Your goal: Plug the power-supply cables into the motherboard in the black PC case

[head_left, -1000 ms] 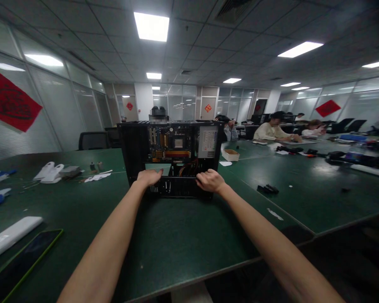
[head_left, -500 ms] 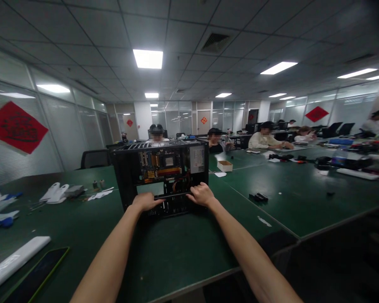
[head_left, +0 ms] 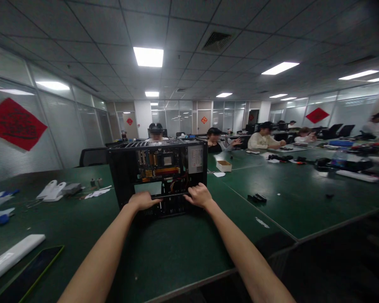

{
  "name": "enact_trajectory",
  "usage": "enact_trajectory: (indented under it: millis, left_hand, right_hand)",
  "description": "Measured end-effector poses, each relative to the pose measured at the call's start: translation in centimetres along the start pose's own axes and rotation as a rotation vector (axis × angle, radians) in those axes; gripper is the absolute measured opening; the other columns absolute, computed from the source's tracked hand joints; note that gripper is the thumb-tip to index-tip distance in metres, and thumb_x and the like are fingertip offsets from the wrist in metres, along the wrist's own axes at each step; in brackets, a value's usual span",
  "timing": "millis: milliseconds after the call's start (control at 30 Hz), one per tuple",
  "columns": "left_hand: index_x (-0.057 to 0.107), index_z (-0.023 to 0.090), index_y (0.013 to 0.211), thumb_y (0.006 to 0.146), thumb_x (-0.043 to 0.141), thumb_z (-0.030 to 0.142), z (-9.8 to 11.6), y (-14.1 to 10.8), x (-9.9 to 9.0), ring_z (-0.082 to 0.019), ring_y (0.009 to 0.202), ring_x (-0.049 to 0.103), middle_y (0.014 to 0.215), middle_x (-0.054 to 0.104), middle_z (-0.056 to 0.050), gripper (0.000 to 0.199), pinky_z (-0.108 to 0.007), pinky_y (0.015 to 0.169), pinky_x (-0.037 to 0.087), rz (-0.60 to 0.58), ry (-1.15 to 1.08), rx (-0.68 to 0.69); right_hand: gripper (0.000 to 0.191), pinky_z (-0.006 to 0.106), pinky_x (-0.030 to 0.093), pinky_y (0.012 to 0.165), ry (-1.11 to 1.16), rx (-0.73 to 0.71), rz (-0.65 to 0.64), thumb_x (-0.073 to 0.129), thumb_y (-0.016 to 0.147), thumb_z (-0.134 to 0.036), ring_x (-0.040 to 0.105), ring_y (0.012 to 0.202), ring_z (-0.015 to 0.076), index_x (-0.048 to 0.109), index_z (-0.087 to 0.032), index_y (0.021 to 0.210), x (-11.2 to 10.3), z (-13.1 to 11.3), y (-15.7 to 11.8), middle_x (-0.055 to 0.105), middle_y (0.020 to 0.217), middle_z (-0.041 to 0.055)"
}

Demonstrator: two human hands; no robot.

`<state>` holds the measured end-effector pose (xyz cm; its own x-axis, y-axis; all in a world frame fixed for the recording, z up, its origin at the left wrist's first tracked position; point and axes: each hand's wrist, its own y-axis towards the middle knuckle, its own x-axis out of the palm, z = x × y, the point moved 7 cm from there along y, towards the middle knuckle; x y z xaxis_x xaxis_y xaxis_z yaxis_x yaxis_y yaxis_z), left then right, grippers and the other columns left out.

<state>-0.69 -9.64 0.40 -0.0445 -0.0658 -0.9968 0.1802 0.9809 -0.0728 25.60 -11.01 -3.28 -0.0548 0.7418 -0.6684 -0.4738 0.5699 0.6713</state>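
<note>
A black computer case [head_left: 120, 176] stands on the green table [head_left: 177, 248] with its open side facing me. Inside it show a motherboard [head_left: 160, 165], a silver power supply [head_left: 195, 159] at the upper right, and some thin cables. My left hand [head_left: 142, 200] is closed on the case's lower left, thumb lying along a horizontal black bar [head_left: 170, 195]. At the other end of that bar, my right hand [head_left: 198, 195] has its fingers curled round the case frame. The undersides of both grips are hidden.
To the left lie a white power strip-like bar [head_left: 14, 259], a phone [head_left: 31, 275] and white plastic pieces [head_left: 52, 191]. A small box [head_left: 224, 166] and black parts [head_left: 257, 198] lie to the right. Several people sit across the table, one with a raised hand [head_left: 236, 143].
The view has shifted slightly, so the case and both hands appear a little further left. Both hands keep their hold. A person across the table has lifted a hand.
</note>
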Motion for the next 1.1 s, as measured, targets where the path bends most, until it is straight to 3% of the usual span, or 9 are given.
enact_trajectory:
  millis: [100,333,600,867,1100]
  left_hand:
    - [0.081,0.012,0.104,0.088,0.035,0.091,0.1,-0.4,0.0,-0.041,0.104,0.075,0.112,0.078,-0.026,0.093,-0.041,0.082,0.055,0.068,0.026,-0.008]
    - [0.085,0.019,0.104,0.091,0.037,0.089,0.3,-2.1,0.5,-0.039,0.094,0.075,0.096,0.079,-0.02,0.086,-0.041,0.075,0.051,0.351,0.057,-0.033]
    - [0.084,0.019,0.111,0.093,0.04,0.087,0.1,-2.0,0.9,-0.036,0.094,0.075,0.098,0.08,-0.02,0.083,-0.035,0.07,0.045,0.399,0.075,-0.054]
    - [0.085,0.02,0.109,0.095,0.043,0.081,0.0,-1.9,1.4,-0.038,0.095,0.074,0.099,0.081,-0.018,0.075,-0.035,0.07,0.045,0.429,0.107,-0.077]
    - [0.086,0.023,0.095,0.097,0.05,0.069,-0.1,-2.8,0.7,-0.036,0.081,0.075,0.084,0.08,-0.015,0.059,-0.032,0.059,0.037,0.604,0.162,0.023]
  right_hand:
    - [0.04,0.036,0.033,0.083,-0.001,0.0,0.014,0.062,0.101,-0.049,0.063,0.068,0.0203,0.075,-0.015,0.085,0.1,0.0,-0.1,0.077,0.077,0.0102]
    - [0.042,0.036,0.031,0.082,-0.004,-0.026,0.098,0.06,0.103,-0.049,0.064,0.068,0.0207,0.075,-0.016,0.083,-0.2,0.0,-0.6,0.076,0.073,0.0093]
    - [0.044,0.037,0.029,0.078,0.027,-0.017,0.086,0.058,0.104,-0.049,0.061,0.066,0.0198,0.074,-0.016,0.081,-0.5,0.1,-0.7,0.075,0.073,0.0096]
    - [0.049,0.037,0.028,0.074,0.042,-0.059,0.218,0.055,0.105,-0.051,0.056,0.06,0.0173,0.07,-0.017,0.073,-1.2,0.2,-1.1,0.071,0.067,0.0075]
    - [0.054,0.036,0.026,0.067,-0.002,-0.084,0.323,0.055,0.104,-0.057,0.049,0.055,0.0151,0.063,-0.019,0.066,-2.3,-0.3,-1.3,0.063,0.059,0.0033]
